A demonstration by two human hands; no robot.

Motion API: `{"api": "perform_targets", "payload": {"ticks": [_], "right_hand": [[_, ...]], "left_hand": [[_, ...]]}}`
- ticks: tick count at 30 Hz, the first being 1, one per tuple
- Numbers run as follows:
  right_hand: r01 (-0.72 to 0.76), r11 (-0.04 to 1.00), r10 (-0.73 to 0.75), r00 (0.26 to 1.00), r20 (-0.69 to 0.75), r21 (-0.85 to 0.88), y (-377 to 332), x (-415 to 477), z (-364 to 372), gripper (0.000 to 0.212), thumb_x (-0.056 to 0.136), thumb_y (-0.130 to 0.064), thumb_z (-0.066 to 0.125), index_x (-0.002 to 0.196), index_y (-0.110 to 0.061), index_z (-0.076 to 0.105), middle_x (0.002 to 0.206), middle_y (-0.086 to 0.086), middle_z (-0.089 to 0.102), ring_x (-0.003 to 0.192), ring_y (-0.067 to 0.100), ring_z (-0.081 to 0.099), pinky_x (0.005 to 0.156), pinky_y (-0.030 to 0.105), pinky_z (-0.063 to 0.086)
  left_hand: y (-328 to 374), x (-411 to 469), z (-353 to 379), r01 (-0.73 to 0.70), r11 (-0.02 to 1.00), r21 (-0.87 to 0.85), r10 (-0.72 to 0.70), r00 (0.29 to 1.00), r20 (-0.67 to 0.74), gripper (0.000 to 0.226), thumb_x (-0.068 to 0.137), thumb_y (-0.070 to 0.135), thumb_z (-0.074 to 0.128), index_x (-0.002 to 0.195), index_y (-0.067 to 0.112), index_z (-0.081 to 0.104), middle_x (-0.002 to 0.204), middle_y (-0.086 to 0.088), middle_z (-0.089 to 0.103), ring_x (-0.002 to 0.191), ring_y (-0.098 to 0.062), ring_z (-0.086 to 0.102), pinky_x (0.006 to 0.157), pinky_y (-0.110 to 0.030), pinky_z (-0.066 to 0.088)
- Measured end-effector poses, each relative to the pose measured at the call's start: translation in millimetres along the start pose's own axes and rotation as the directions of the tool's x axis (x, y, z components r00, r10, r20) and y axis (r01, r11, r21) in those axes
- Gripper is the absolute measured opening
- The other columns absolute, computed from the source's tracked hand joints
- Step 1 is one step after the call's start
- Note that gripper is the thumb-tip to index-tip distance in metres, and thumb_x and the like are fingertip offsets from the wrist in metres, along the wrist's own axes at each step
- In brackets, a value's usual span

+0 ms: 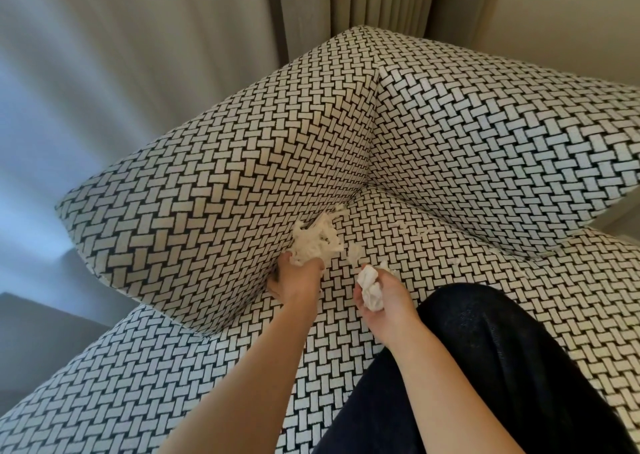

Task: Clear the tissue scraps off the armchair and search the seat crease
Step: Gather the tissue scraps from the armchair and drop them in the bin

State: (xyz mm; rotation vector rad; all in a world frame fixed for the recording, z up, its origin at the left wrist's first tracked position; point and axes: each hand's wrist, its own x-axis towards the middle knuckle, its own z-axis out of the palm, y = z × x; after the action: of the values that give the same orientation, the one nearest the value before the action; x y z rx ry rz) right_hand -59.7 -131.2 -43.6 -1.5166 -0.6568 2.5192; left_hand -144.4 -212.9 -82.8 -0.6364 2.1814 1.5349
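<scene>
The armchair [450, 149] is covered in a black-and-white woven pattern. A heap of white tissue scraps [317, 240] lies on the seat against the left arm, near the crease [356, 199]. My left hand [294, 280] is closed over the near edge of that heap. My right hand [384, 298] holds a crumpled wad of tissue [370, 285] just above the seat. A small scrap [354, 254] lies between the two hands, and a few tiny bits [403, 227] sit farther right on the seat.
My knee in dark trousers [502, 367] rests on the seat at the lower right. Beige curtains [346, 3] hang behind the chair. A grey surface [31, 343] shows at the lower left, beyond the chair's arm.
</scene>
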Motion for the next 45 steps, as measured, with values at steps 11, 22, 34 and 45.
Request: {"api": "perform_targets", "payload": {"ticks": [11, 22, 34, 45], "right_hand": [[0.035, 0.998, -0.036, 0.999, 0.033, 0.048, -3.4, -3.4, 1.5, 0.009, 0.091, -0.013, 0.057, 0.086, -0.007, 0.060, 0.082, 0.009, 0.056, 0.067, 0.016, 0.052, 0.057, 0.022, 0.047], [0.081, 0.992, -0.087, 0.995, 0.057, 0.099, -8.7, -5.7, 3.1, 0.012, 0.091, -0.019, 0.055, 0.092, -0.008, 0.060, 0.082, 0.008, 0.053, 0.066, 0.016, 0.049, 0.058, 0.024, 0.045], [0.079, 0.984, -0.090, 0.994, 0.059, 0.160, -10.1, -1.1, 2.5, 0.022, 0.095, -0.027, 0.049, 0.088, -0.011, 0.061, 0.084, 0.007, 0.056, 0.070, 0.015, 0.051, 0.060, 0.025, 0.045], [0.089, 0.976, -0.109, 0.990, 0.091, 0.200, -12.2, -0.8, 1.1, 0.021, 0.096, -0.026, 0.047, 0.090, -0.011, 0.060, 0.084, 0.007, 0.056, 0.070, 0.014, 0.050, 0.063, 0.025, 0.043]], "left_hand": [[2.1, -10.4, 14.4, -0.266, 0.962, 0.062, 0.239, 0.928, 0.287, 0.057, 0.060, 0.032, 0.062, 0.115, 0.040, 0.053, 0.129, 0.006, 0.051, 0.125, -0.019, 0.040, 0.106, -0.047, 0.036], [-3.0, -17.1, -3.4, -0.066, 0.960, -0.271, 0.088, 0.994, 0.070, 0.063, 0.088, 0.015, 0.058, 0.145, 0.019, 0.031, 0.146, -0.001, 0.035, 0.132, -0.020, 0.036, 0.096, -0.030, 0.032], [21.2, 14.8, 21.7, 0.003, 0.992, -0.126, 0.036, 0.951, 0.306, 0.054, 0.058, 0.033, 0.061, 0.112, 0.031, 0.058, 0.124, 0.003, 0.053, 0.121, -0.023, 0.038, 0.103, -0.049, 0.030], [26.9, 8.5, 35.5, -0.309, 0.927, 0.215, 0.239, 0.924, 0.298, 0.052, 0.081, 0.019, 0.058, 0.131, 0.027, 0.047, 0.122, 0.004, 0.042, 0.122, -0.024, 0.028, 0.101, -0.039, 0.031]]}}
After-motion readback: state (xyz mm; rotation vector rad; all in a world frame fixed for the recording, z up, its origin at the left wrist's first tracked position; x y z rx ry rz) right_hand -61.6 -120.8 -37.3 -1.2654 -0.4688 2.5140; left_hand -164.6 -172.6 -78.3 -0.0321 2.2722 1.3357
